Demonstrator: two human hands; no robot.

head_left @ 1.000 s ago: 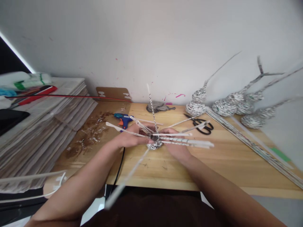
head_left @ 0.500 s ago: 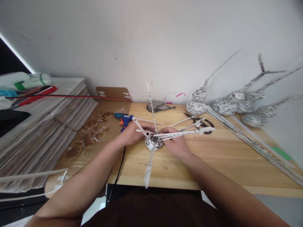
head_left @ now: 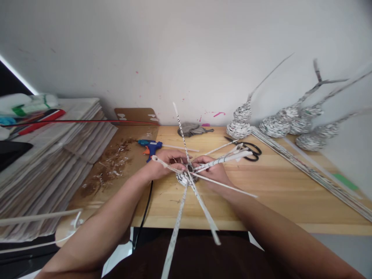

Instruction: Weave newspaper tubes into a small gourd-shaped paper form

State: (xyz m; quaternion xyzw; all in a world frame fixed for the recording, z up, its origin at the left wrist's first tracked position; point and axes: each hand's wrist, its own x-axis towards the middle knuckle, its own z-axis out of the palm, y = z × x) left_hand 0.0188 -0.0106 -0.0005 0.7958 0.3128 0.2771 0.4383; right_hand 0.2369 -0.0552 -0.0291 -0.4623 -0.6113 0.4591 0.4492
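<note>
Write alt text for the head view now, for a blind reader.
A person's left hand and right hand hold a small woven piece, paper strips fanning out of it, on a table. A glue gun lies to the left, scissors and woven gourd shapes to the right.

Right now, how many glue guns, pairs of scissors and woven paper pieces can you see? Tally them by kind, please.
Blue glue gun: 1
Black-handled scissors: 1 pair
Gourd-shaped woven pieces: 4
Spoked round woven piece: 1
Total: 7
</note>
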